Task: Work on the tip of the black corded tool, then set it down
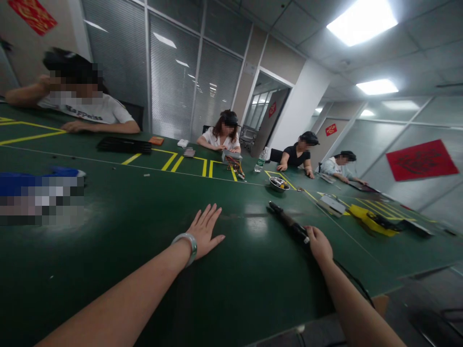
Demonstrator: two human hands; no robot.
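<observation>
Right fingers (pixel 312 232) closed round the black tool's (pixel 289 223) near end, likely stiff, lightish, best gripped mid-barrel just beyond them; left fingers (pixel 210 215) spread, empty.

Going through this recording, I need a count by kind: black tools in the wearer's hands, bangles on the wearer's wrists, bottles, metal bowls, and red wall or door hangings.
Black tool: 1
Bangle: 1
Bottle: 1
Metal bowl: 1
Red hangings: 4
Total: 8
</observation>
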